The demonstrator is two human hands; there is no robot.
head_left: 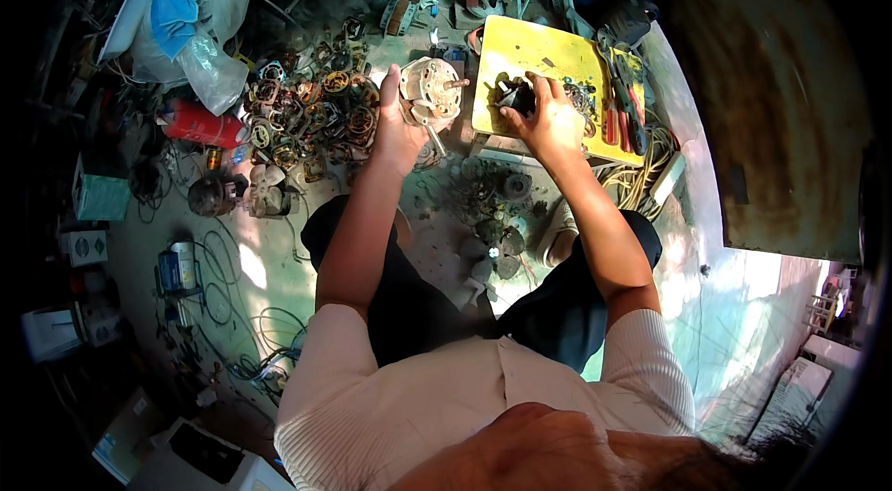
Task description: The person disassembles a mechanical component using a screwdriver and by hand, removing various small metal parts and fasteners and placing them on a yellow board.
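We work seated on the floor, and our left hand (398, 124) has its fingers closed around the edge of a round, cream-coloured metal motor housing with a short shaft (431, 90), holding it just off the ground beside the yellow square board (520, 50) that serves as our worktop. Our right hand (548, 115) rests on that board, fingers curled over a small dark round motor part (516, 96); how firmly it is gripped we cannot tell.

As a judgement, the work looks well under way: one housing is in hand, while a heap of copper-wound stator coils (311, 115) lies to the left, too tangled to count, clearly more than a dozen. Between our knees lie several dark grey round discs and caps (497, 212), about five. At the board's right edge lie two red-handled pliers (621, 115). One red cylinder (200, 126) lies further left.
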